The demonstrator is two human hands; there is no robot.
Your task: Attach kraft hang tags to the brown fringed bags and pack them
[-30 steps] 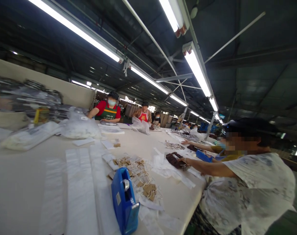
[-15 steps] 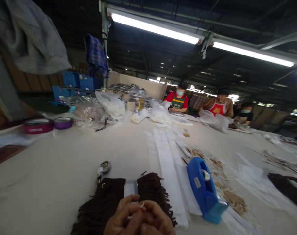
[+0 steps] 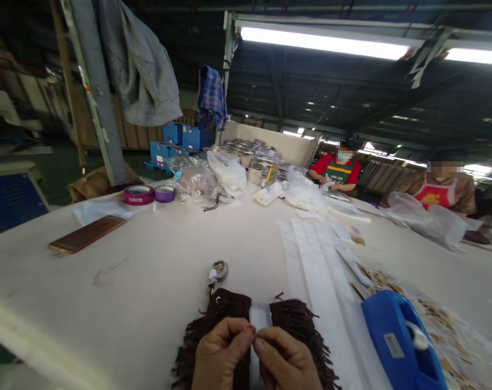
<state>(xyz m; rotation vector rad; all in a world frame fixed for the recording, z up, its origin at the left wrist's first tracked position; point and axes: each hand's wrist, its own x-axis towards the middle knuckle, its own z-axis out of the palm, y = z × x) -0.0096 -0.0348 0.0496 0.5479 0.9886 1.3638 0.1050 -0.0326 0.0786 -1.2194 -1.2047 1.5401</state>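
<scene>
A dark brown fringed piece (image 3: 229, 319) lies on the white table (image 3: 156, 281) right in front of me, with a white strip (image 3: 260, 318) across its middle and a metal clasp (image 3: 219, 270) at its far end. My left hand (image 3: 219, 355) and my right hand (image 3: 288, 360) meet over it at the bottom edge. Both pinch fingertips together at one spot above the white strip. What sits between the fingertips is too small to name.
A blue tape dispenser (image 3: 402, 341) stands at the lower right beside long white strips (image 3: 319, 271) and small tan tags (image 3: 392, 284). A phone (image 3: 86, 234) and tape rolls (image 3: 139, 194) lie at the left. Plastic bags (image 3: 229, 173) pile up at the back. Two aproned people (image 3: 339, 168) work across the table.
The view swung left from the row of workers to the table in front of me. My hands and the fringed piece came into view, and my fingertips now pinch together over the strip.
</scene>
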